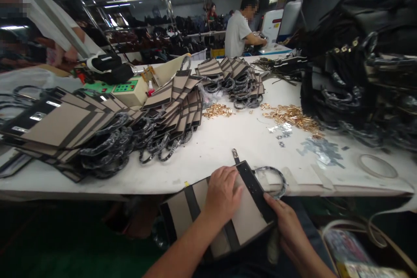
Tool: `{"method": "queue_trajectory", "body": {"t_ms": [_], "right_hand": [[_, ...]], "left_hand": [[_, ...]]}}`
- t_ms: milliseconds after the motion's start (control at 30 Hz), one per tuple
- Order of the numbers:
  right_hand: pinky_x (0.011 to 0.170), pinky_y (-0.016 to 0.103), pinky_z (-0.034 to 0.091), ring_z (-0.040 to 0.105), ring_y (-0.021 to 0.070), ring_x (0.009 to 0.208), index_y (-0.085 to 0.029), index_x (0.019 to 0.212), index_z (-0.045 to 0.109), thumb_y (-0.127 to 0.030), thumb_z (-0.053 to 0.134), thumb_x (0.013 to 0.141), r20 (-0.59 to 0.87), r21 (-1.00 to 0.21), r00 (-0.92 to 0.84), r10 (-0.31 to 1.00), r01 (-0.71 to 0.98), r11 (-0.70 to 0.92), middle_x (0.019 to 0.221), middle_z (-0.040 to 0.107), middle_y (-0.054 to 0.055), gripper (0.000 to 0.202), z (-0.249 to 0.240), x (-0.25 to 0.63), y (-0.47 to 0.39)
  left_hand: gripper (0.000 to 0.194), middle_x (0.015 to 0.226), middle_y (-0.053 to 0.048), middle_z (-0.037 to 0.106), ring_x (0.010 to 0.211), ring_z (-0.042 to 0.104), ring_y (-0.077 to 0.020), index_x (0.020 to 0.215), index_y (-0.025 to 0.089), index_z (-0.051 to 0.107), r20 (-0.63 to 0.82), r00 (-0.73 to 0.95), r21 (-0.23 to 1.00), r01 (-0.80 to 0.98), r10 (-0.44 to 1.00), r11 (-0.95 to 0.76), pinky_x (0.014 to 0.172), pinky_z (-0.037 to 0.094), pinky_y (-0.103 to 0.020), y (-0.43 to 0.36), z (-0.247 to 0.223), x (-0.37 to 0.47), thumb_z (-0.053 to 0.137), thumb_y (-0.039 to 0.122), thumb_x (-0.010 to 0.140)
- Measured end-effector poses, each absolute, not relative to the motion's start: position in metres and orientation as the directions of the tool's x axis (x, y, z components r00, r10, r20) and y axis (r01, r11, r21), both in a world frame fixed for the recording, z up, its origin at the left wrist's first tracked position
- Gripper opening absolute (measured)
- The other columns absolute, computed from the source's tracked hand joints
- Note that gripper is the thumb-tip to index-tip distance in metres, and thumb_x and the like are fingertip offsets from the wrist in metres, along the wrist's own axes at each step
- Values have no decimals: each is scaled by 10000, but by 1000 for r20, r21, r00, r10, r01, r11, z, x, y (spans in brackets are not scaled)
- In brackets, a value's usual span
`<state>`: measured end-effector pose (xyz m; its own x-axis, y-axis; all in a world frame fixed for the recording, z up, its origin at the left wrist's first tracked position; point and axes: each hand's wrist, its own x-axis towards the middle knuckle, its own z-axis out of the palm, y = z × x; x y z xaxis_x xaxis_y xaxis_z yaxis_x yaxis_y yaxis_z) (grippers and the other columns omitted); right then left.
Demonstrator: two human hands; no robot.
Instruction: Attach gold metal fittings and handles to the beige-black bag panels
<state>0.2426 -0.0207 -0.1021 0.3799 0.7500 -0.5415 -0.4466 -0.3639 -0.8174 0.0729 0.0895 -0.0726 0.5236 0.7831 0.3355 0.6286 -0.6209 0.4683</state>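
Note:
A beige panel with dark stripes and a black band (249, 217) lies tilted over my lap and the table's front edge. My left hand (223, 193) rests on its face, fingers bent together near the black band. At the panel's right edge, my right hand (284, 217) grips the black band, thumb on top and the other fingers hidden beneath. A plastic-wrapped loop handle (276, 178) sticks out beyond the band, and a small strap with a metal end (235, 155) points up from its top corner.
Stacked striped panels (61, 124) cover the table's left side, more (182, 104) at centre. Gold metal pieces (293, 116), flat silver pieces (321, 152) and a tape ring (378, 166) lie right. Black bags (339, 82) are heaped far right. A person (237, 32) works behind.

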Motion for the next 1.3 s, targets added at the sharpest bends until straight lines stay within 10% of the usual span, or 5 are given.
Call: {"method": "queue_trajectory", "body": {"t_ms": [167,367,500,733,1300], "right_hand": [[497,308,506,661,242,570,-207,761,708,-729,678,843,-480,-824,336,811,145,-548,635,694,26,529,-90,271,-37],[836,347,588,738,272,876,-253,939,803,-545,627,943,101,-644,245,964,755,-124,966,783,70,341,-42,303,-22],[881,369,609,750,265,1038,-264,1322,720,-385,495,1037,156,-468,-41,987,877,111,1351,694,97,382,-40,293,29],[822,344,622,760,249,1014,-228,1474,597,-307,403,1088,25,-263,-191,981,946,190,1345,684,107,439,-60,286,52],[810,367,608,764,260,961,-203,1497,575,-256,430,1065,-15,-222,-186,982,959,178,1330,669,121,458,-56,279,53]], "left_hand": [[525,1629,-77,494,1530,427,-303,1524,187,539,268,620,389,631,737,-672,1317,286,-564,73,-84,58,558,361,1029],[539,1658,-60,451,1559,382,-292,1560,190,508,243,651,379,619,719,-688,1334,244,-547,78,-85,57,505,395,1062],[545,1661,-71,447,1568,364,-287,1571,179,493,243,654,375,618,716,-691,1340,220,-531,78,-85,55,482,403,1074],[585,1669,-101,435,1591,313,-290,1579,128,470,231,665,385,608,710,-694,1358,158,-511,74,-85,60,465,418,1071],[643,1673,-147,421,1570,358,-305,1583,101,437,218,648,325,657,730,-680,1332,261,-534,75,-86,66,465,480,1064]]}}
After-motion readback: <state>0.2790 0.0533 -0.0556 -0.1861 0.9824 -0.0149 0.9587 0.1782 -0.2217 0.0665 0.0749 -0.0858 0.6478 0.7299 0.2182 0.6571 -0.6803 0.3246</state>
